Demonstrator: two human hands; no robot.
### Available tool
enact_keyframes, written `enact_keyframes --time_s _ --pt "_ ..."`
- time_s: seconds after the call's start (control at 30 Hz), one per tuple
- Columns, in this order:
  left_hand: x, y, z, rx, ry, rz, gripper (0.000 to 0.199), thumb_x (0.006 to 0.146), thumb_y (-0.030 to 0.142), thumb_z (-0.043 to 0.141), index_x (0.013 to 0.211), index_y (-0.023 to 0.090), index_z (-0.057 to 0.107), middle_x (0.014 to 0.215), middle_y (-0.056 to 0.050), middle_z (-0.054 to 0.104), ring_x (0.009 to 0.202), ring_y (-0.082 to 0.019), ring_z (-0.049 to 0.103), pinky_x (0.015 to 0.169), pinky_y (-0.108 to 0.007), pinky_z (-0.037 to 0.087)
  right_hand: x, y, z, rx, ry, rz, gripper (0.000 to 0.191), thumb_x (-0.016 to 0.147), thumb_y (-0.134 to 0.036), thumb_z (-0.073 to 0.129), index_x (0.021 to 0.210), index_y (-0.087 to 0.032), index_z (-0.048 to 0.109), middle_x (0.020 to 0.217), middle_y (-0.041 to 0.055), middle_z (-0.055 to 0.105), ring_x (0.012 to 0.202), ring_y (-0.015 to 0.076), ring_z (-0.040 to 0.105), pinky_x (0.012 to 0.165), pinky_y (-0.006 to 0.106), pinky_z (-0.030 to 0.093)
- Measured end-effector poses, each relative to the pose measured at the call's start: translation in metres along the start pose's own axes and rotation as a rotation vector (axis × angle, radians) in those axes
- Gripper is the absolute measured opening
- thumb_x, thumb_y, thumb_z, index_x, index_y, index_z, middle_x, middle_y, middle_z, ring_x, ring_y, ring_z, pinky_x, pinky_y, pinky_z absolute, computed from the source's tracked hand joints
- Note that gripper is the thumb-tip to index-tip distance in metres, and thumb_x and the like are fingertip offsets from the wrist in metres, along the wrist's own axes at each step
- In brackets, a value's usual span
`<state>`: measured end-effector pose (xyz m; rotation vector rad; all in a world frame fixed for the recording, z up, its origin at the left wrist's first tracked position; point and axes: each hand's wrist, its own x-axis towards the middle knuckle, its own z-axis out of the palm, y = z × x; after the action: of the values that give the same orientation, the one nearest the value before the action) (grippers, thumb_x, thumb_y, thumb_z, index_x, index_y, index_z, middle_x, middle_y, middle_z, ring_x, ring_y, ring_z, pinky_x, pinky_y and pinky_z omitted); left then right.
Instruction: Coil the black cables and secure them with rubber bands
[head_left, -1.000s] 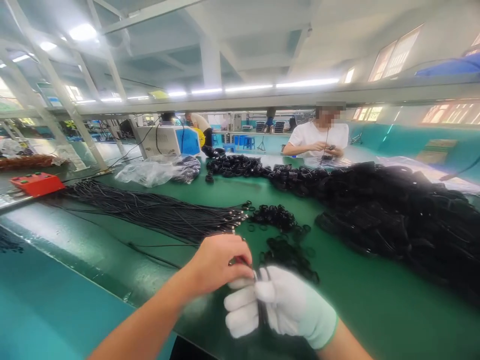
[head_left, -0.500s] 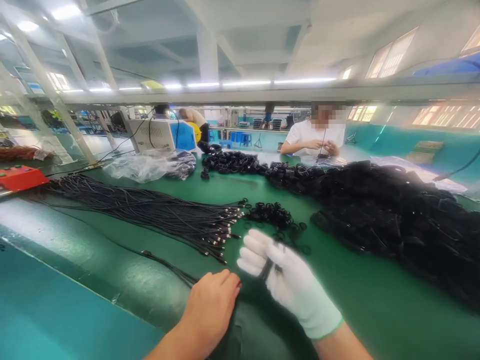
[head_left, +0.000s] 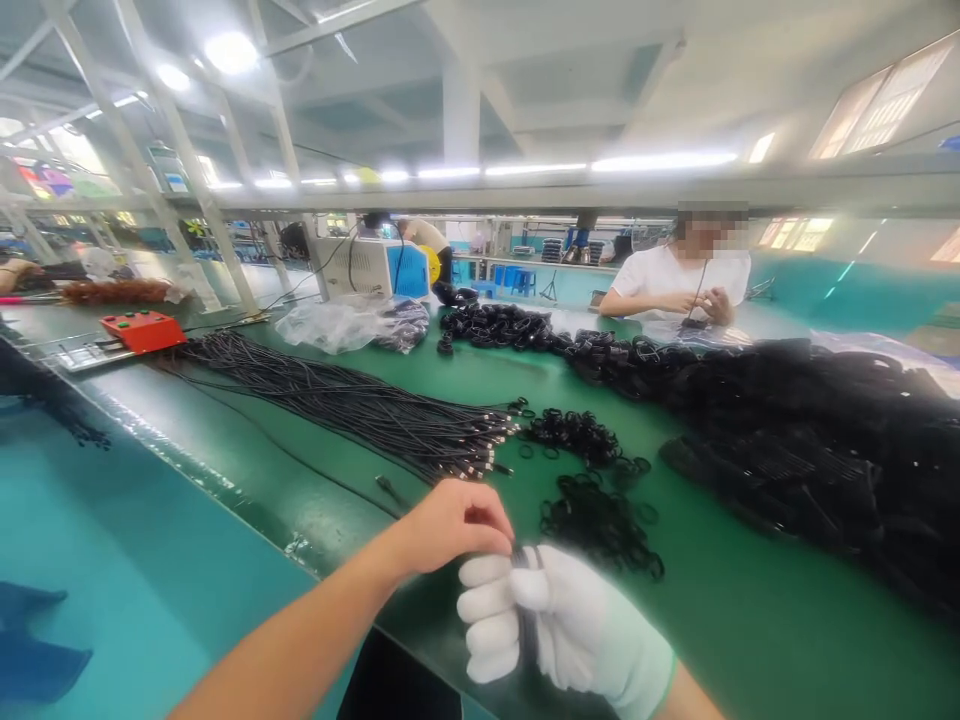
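My right hand (head_left: 577, 625), in a white glove, is wrapped round a folded black cable (head_left: 528, 640) near the table's front edge. My bare left hand (head_left: 456, 525) touches the top of that cable, thumb and fingers pinched at it; the fingertips are partly hidden. Straight black cables (head_left: 337, 400) lie in a long bunch beyond my left hand, metal plugs toward the right. Small black rings (head_left: 577, 435) form a heap past those plugs, and more black rings (head_left: 600, 520) lie just above my glove.
A large pile of black coiled cables (head_left: 810, 450) covers the right side. At the left stands a red control box (head_left: 142, 332). Clear plastic bags (head_left: 330, 325) lie before a white and blue machine (head_left: 360, 268). A person in white (head_left: 660, 280) works across the table.
My left hand has risen and moved right to the folded cable at my glove. My right hand has come lower and nearer, its fingers closed round the cable. The view has swung left.
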<state>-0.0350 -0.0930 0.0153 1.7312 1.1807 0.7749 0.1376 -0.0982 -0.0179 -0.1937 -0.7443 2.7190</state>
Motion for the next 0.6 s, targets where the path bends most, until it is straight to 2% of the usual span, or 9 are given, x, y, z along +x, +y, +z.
enact_keyframes --time_s 0.07,0.1,0.2,0.3,0.43,0.6 --pt "0.002 -0.011 0.007 -0.036 0.010 -0.039 0.016 0.081 0.022 0.051 0.079 0.012 0.064 0.076 -0.002 0.065 0.071 -0.013 0.058 0.063 -0.021 0.045 0.003 0.001 0.000 0.015 0.059 -0.073 0.035 0.067 -0.024 0.076 0.094 -0.012 0.057 0.073 0.0022 0.057 0.064 0.0122 0.053 0.072 0.035 0.046" --pt "0.002 -0.015 0.011 0.036 0.036 -0.042 0.019 0.083 0.020 0.046 0.079 0.013 0.063 0.078 -0.002 0.065 0.072 -0.013 0.058 0.063 -0.021 0.044 0.003 -0.001 -0.001 0.011 0.107 -0.135 0.037 0.067 -0.023 0.075 0.098 -0.012 0.057 0.078 0.0042 0.060 0.068 0.0138 0.055 0.074 0.037 0.046" --pt "-0.004 -0.022 0.019 0.398 0.150 -0.053 0.024 0.086 0.017 0.039 0.077 0.017 0.061 0.079 0.000 0.065 0.074 -0.014 0.058 0.064 -0.023 0.041 0.000 -0.013 -0.003 0.011 0.243 -0.369 0.041 0.073 -0.024 0.070 0.111 -0.014 0.057 0.105 0.0111 0.063 0.091 0.0211 0.060 0.089 0.044 0.044" --pt "-0.012 -0.019 0.028 0.678 0.246 -0.111 0.027 0.090 0.020 0.035 0.086 0.021 0.061 0.080 -0.001 0.064 0.074 -0.017 0.059 0.063 -0.025 0.038 -0.004 -0.029 -0.008 0.012 0.333 -0.542 0.038 0.078 -0.025 0.065 0.114 -0.016 0.058 0.123 0.0117 0.057 0.108 0.0246 0.056 0.100 0.047 0.037" --pt "-0.018 -0.006 0.050 0.961 0.285 -0.140 0.025 0.090 0.020 0.036 0.092 0.023 0.061 0.080 -0.002 0.064 0.070 -0.017 0.060 0.059 -0.026 0.035 -0.008 -0.040 -0.013 -0.042 0.422 -0.610 0.034 0.078 -0.027 0.065 0.111 -0.016 0.061 0.126 0.0119 0.056 0.111 0.0251 0.055 0.103 0.048 0.035" --pt "-0.018 0.005 0.068 1.053 0.273 -0.031 0.020 0.085 0.015 0.043 0.075 0.021 0.059 0.069 -0.001 0.061 0.058 -0.016 0.054 0.055 -0.029 0.029 -0.007 -0.037 -0.012 -0.087 0.454 -0.610 0.038 0.076 -0.027 0.068 0.112 -0.015 0.060 0.121 0.0135 0.059 0.107 0.0267 0.058 0.101 0.049 0.036"
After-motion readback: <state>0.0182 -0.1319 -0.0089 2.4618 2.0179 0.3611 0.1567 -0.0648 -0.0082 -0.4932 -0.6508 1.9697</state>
